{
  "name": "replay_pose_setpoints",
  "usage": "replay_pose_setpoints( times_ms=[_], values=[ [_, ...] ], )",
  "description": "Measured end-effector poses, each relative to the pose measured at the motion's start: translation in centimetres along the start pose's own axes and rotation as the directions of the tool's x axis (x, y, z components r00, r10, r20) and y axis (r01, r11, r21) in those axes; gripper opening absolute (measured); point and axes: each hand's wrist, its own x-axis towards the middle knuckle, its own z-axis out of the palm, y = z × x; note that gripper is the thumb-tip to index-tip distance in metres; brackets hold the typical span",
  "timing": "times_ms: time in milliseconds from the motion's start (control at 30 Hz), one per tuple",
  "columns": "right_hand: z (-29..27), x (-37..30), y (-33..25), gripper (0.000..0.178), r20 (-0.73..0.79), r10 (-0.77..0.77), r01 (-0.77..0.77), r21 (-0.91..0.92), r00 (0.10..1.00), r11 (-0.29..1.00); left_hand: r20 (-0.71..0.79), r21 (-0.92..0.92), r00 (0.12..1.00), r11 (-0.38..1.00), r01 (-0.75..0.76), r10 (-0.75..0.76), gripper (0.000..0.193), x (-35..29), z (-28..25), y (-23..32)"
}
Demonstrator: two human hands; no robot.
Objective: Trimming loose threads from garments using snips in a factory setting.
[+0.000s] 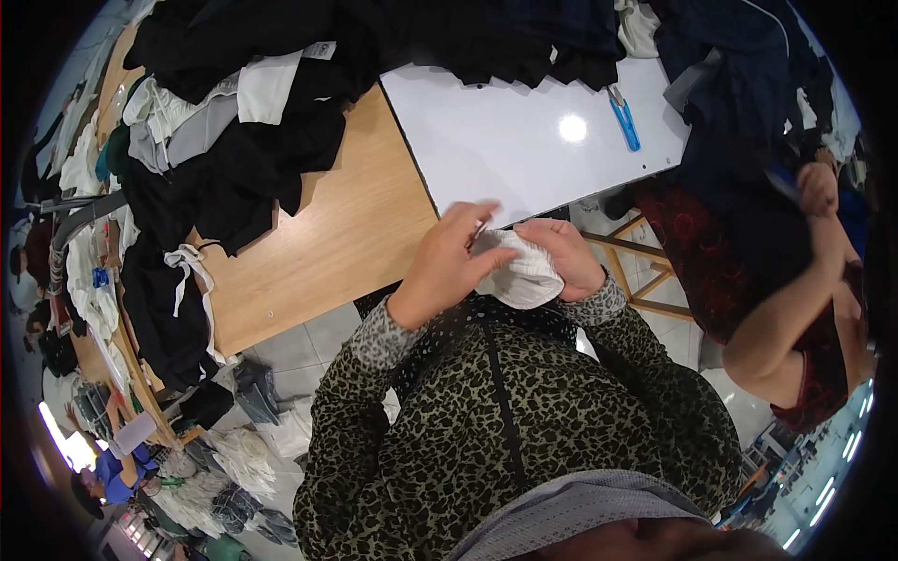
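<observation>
Blue snips [625, 122] on the white tabletop [496, 140] — black garments [224, 201] piled on the wooden table [341, 220].

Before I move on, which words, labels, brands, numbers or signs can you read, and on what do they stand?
No text is legible in this view.
White label on the garment pile: faint marks, too small to read.
White gathered cloth: no lettering visible.
Blue-handled thread snips: no legible marking.
</observation>
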Motion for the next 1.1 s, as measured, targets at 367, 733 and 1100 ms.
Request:
replay_pose_setpoints(
  times_ms=[367,733,1100],
  values=[
    [0.6,-0.1,-1.9,0.028,0.665,-0.58,0.667,-0.699,0.471,-0.259,-0.202,0.272,0.814,0.83,-0.487,0.544,0.018,-0.9,0.9,-2.9],
    [-2.1,1.7,-2.3,0.041,0.868,-0.496,0.714,-0.331,-0.028,-0.618,-0.229,0.273,0.829,0.851,-0.448,0.51,0.027,-1.9,1.2,-1.0],
    [-2.6,1.2,-2.1,0.041,0.889,-0.458,0.698,-0.338,0.015,-0.632,0.195,-0.763,0.921,0.537,0.359,-0.339,0.019,-3.1,1.2,1.6]
  ],
)
